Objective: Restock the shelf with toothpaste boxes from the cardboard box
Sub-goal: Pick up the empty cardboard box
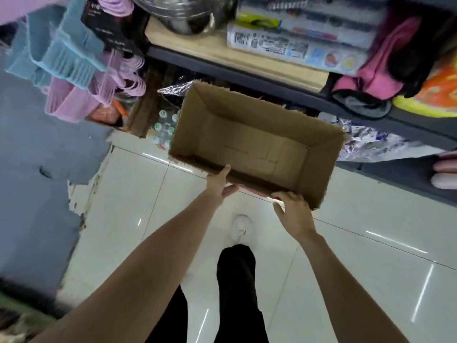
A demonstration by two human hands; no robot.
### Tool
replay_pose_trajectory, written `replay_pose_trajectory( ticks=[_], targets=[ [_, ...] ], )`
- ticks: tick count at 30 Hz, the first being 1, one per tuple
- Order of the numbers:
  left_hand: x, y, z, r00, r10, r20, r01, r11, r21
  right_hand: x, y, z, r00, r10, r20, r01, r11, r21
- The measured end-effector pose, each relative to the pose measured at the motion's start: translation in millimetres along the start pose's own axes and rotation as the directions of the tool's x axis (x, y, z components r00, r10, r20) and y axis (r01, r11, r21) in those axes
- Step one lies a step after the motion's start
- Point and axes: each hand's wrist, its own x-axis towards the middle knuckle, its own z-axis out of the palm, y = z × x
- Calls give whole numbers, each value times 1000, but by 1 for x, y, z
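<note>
While both hands' fingers grip its near wall: rectangular, ragged-rimmed cardboard box (259, 144), bare inside.

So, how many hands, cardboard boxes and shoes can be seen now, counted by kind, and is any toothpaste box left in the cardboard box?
Hands: 2, left hand and right hand, both on the near edge of the box
Cardboard box: 1, nothing visible inside
Shoe: 1
Toothpaste boxes in the box: 0
Total: 4
</note>
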Motion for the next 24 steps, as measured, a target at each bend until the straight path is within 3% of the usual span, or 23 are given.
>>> replay_pose_trajectory(
  ticks=[5, 8, 11, 14, 19, 24],
  targets=[
    [3, -11, -2, 985, 141, -97, -145, 989, -32, -14, -3, -11, 963, -38, -268, 68, 992, 102],
    [-24, -24, -46, 979, 171, -110, -183, 977, -110, -30, -16, -27, 892, -108, -439, 153, 986, 67],
    [-63, -48, -117, 975, 170, -141, -195, 962, -189, -47, -43, -34, 841, -152, -520, 168, 986, -15],
    [-100, -88, -195, 965, 158, -211, -214, 936, -278, -69, -84, -24, 859, -123, -497, 147, 989, 9],
    [-158, -187, -299, 945, 90, -313, -248, 821, -514, -128, -162, 35, 890, -232, -392, 302, 945, 125],
    [-199, -300, -381, 922, -39, -386, -280, 623, -730, -203, -224, 117, 943, -316, -104, 314, 949, -39]
  ],
)
